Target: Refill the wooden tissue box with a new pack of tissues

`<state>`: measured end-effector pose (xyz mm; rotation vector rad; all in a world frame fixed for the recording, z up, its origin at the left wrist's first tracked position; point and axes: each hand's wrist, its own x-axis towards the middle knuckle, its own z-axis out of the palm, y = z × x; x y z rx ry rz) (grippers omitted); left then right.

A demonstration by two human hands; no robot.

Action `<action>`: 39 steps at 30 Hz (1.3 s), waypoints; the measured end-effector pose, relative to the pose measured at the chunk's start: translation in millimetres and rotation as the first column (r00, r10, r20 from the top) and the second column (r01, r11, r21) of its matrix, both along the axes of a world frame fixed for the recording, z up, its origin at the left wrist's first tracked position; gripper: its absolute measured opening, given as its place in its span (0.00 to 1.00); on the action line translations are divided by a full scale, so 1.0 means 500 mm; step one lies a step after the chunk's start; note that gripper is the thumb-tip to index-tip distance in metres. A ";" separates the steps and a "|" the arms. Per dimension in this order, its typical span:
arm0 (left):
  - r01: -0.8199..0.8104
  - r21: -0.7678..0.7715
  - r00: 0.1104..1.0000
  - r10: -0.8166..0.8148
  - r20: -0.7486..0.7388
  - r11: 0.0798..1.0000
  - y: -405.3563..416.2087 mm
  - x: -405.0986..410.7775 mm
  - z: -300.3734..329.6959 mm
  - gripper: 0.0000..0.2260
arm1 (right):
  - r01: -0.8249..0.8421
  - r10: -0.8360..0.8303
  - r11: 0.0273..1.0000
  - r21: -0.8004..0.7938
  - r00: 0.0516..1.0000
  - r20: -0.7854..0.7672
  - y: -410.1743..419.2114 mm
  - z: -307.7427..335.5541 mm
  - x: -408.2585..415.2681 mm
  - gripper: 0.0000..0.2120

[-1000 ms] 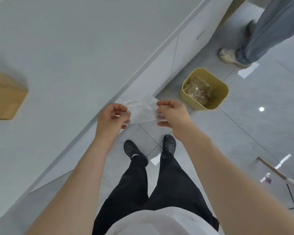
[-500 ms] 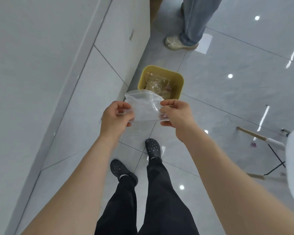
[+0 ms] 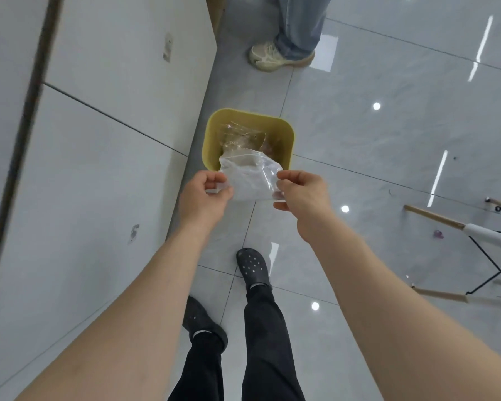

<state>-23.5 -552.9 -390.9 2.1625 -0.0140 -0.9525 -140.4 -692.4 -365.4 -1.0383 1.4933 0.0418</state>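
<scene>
Both hands out front, and between them the empty clear plastic wrapper (image 3: 250,178), stretched flat. The left hand (image 3: 204,195) pinches its left edge between thumb and curled fingers; the right hand (image 3: 301,195) pinches the right edge the same way, fingers narrow on the film. The wrapper's long axis runs 9 to 3 o'clock, hand to hand, its loose top edge pointing to 12 o'clock, overlapping the near rim of the yellow bin (image 3: 214,131). Crumpled clear plastic (image 3: 242,137) already lies inside the bin. White cabinet doors (image 3: 99,140) flank it at 9 o'clock. At 12 o'clock, another person's pale sneaker (image 3: 278,57) on the grey tile floor (image 3: 388,140). A chair's wooden legs (image 3: 434,218) at 3 o'clock, well apart. Black clogs (image 3: 252,267) at 6 o'clock.
</scene>
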 end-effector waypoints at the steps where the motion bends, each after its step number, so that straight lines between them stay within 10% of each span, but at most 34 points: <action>1: 0.011 0.011 1.000 -0.011 0.005 1.000 -0.008 0.004 -0.026 0.09 | 0.005 -0.005 1.000 0.011 1.000 0.000 -0.005 -0.025 0.003 0.10; 18: 0.316 0.125 0.947 -0.322 0.024 0.940 -0.083 0.058 -0.264 0.22 | -0.186 0.187 0.982 0.025 0.982 -0.021 -0.055 -0.283 0.037 0.28; 39: 0.441 0.331 0.816 -0.526 0.239 0.834 0.107 0.041 0.192 0.29 | -0.824 0.780 0.506 -0.255 0.564 -0.271 0.081 0.100 0.106 0.31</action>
